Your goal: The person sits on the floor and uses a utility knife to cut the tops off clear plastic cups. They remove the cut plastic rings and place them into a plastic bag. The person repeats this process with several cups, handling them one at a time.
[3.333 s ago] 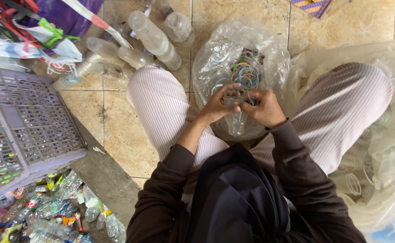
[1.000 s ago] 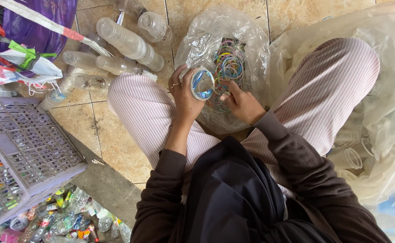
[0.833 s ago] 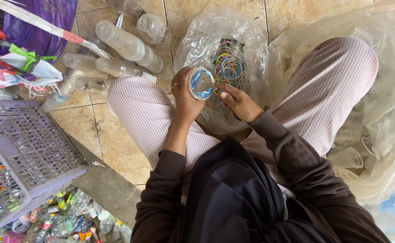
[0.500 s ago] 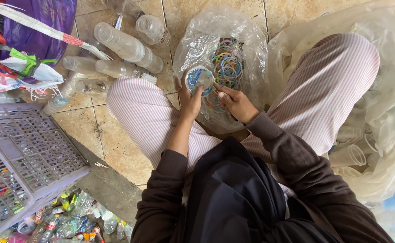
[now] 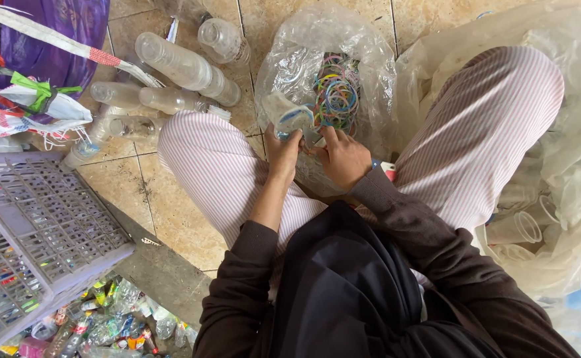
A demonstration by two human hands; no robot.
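Left hand [image 5: 282, 149] grips a clear cup [image 5: 289, 114] over the bag [image 5: 304, 40] of rings [image 5: 335, 93]. Right hand [image 5: 343, 158] pinches at the cup's rim.

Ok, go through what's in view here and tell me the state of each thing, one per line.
Left hand: gripping a clear plastic cup.
Right hand: fingers at the cup's rim.
Clear plastic cup: held tilted on its side, lid partly attached.
Clear bag: open, holding coloured rings.
Empty bottles: lying on the tiled floor.
Grey crate: upturned, tilted.
Stacked cups: lying nested in the big bag.
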